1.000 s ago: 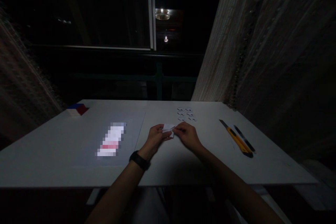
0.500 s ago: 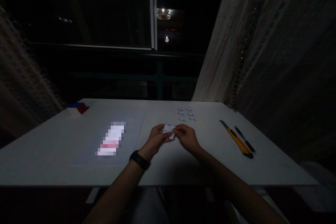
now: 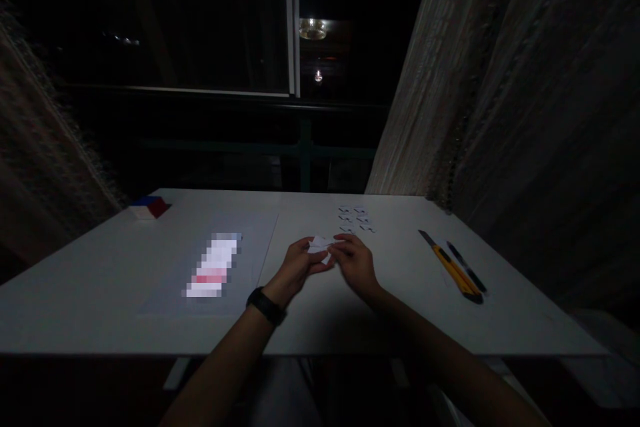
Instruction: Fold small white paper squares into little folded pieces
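A small folded piece of white paper [image 3: 320, 247] is held up between my two hands over the middle of the table. My left hand [image 3: 300, 263], with a black band on its wrist, grips the paper's left side between thumb and fingers. On the other side my right hand [image 3: 357, 262] pinches the paper's right edge, thumb below and fingers on top. Parts of the paper are hidden behind the fingers. Just beyond the hands lie several small white paper pieces [image 3: 359, 211] with dark marks, set out in two columns.
At right, a yellow utility knife [image 3: 454, 272] lies beside a black pen [image 3: 467, 267]. A pixelated bright screen [image 3: 214, 263] rests on a pale sheet [image 3: 260, 240] at left. Behind it sits a puzzle cube [image 3: 149, 207] on the white table [image 3: 90, 293]. Curtains [image 3: 410, 107] hang behind.
My right hand's fingers have shifted slightly on the paper, now lying further across its edge. The paper's folded flaps sit a little differently. The objects on the table have stayed put.
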Demonstrator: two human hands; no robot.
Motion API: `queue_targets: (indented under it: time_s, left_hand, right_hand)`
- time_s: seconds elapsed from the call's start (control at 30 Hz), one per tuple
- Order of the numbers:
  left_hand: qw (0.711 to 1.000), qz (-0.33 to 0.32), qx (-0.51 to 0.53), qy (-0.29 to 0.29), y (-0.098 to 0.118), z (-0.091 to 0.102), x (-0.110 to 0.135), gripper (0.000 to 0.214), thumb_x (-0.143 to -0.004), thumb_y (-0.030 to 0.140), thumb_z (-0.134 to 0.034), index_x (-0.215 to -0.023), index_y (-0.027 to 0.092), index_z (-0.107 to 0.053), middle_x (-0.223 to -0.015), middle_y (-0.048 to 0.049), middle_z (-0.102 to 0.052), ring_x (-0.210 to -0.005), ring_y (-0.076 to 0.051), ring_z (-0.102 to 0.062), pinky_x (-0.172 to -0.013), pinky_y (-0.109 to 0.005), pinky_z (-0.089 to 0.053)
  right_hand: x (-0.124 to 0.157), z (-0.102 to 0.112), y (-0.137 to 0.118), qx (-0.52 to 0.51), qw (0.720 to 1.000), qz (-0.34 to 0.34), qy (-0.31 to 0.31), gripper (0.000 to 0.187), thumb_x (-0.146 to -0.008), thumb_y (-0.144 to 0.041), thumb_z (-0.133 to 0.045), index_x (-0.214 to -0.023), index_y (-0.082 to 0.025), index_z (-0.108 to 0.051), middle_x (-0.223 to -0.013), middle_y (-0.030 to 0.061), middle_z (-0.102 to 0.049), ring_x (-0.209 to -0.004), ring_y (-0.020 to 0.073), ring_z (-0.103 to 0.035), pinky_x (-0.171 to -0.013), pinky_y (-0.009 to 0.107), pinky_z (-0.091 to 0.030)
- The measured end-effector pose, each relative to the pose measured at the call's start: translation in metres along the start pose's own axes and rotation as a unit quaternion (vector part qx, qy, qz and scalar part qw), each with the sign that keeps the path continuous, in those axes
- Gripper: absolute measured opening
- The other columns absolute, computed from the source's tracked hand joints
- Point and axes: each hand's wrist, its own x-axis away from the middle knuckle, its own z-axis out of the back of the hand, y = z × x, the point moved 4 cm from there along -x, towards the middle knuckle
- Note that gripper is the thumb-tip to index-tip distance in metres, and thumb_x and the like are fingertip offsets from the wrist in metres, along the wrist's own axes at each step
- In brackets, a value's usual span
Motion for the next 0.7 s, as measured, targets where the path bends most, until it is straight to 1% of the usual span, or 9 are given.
queue_targets:
  time_s: [0.1,0.2,0.27,0.37,0.43,0.53,0.6,0.7]
  left_hand:
    - [0.999,0.007,0.028,-0.022,0.004,-0.002,0.002,0.032,-0.060,-0.001,-0.069,-0.087,0.010,-0.057,-0.088,-0.0098,-0.065,-0.080,-0.019,-0.064,-0.080,-0.038,-0.053]
    - [0.998,0.008,0.051,-0.035,0.007,-0.004,0.005,0.033,-0.059,-0.003,-0.069,-0.086,0.010,-0.057,-0.090,-0.0102,-0.065,-0.085,-0.020,-0.063,-0.082,-0.038,-0.052]
    - [0.997,0.011,0.062,-0.046,0.009,-0.005,0.006,0.032,-0.059,-0.003,-0.068,-0.086,0.010,-0.057,-0.090,-0.0098,-0.065,-0.086,-0.020,-0.063,-0.083,-0.037,-0.051]
    - [0.995,0.018,0.072,-0.071,0.011,-0.007,0.008,0.030,-0.060,-0.002,-0.068,-0.085,0.010,-0.057,-0.089,-0.0088,-0.065,-0.085,-0.018,-0.063,-0.084,-0.035,-0.051]
    - [0.993,0.020,0.073,-0.087,0.012,-0.008,0.010,0.028,-0.061,-0.002,-0.067,-0.085,0.010,-0.058,-0.088,-0.0081,-0.066,-0.083,-0.017,-0.063,-0.083,-0.033,-0.051]
    - [0.992,0.020,0.072,-0.100,0.015,-0.010,0.012,0.028,-0.060,-0.001,-0.068,-0.084,0.010,-0.059,-0.085,-0.0067,-0.066,-0.080,-0.016,-0.064,-0.081,-0.031,-0.051]
    - [0.991,0.020,0.076,-0.105,0.015,-0.010,0.012,0.028,-0.060,-0.001,-0.068,-0.084,0.010,-0.060,-0.083,-0.0056,-0.066,-0.079,-0.016,-0.064,-0.080,-0.031,-0.052]
    - [0.990,0.022,0.079,-0.112,0.016,-0.011,0.013,0.028,-0.060,0.000,-0.068,-0.085,0.010,-0.060,-0.083,-0.0052,-0.065,-0.078,-0.015,-0.063,-0.079,-0.031,-0.052]
  right_hand:
    - [0.001,0.002,-0.007,0.007,0.998,0.055,0.009,0.011,-0.076,-0.021,-0.060,-0.074,-0.021,-0.071,-0.103,0.0070,-0.058,-0.075,0.0147,-0.058,-0.071,0.032,-0.049]
    - [0.003,0.005,-0.013,0.024,0.992,0.119,0.020,0.012,-0.077,-0.019,-0.059,-0.077,-0.021,-0.070,-0.105,0.0070,-0.056,-0.071,0.0130,-0.056,-0.065,0.030,-0.050]
    - [0.004,0.007,-0.018,0.051,0.983,0.175,0.017,0.014,-0.078,-0.016,-0.057,-0.079,-0.021,-0.070,-0.101,0.0069,-0.058,-0.071,0.0132,-0.055,-0.062,0.029,-0.049]
    - [0.005,0.010,-0.025,0.096,0.959,0.267,0.007,0.019,-0.078,-0.011,-0.054,-0.083,-0.022,-0.069,-0.088,0.0054,-0.063,-0.074,0.0149,-0.055,-0.064,0.029,-0.048]
    - [0.005,0.013,-0.029,0.116,0.944,0.309,0.002,0.022,-0.078,-0.008,-0.053,-0.086,-0.022,-0.068,-0.084,0.0048,-0.064,-0.076,0.0155,-0.055,-0.065,0.030,-0.048]
    - [0.005,0.015,-0.034,0.135,0.931,0.339,-0.009,0.026,-0.077,-0.005,-0.051,-0.089,-0.022,-0.067,-0.094,0.0060,-0.065,-0.076,0.0151,-0.055,-0.065,0.029,-0.048]
    - [0.006,0.016,-0.036,0.141,0.928,0.346,-0.012,0.027,-0.077,-0.005,-0.050,-0.090,-0.022,-0.066,-0.099,0.0065,-0.064,-0.077,0.0150,-0.055,-0.066,0.029,-0.048]
    - [0.006,0.017,-0.037,0.141,0.926,0.350,-0.007,0.028,-0.077,-0.005,-0.049,-0.092,-0.023,-0.066,-0.101,0.0068,-0.062,-0.078,0.0147,-0.055,-0.066,0.028,-0.048]
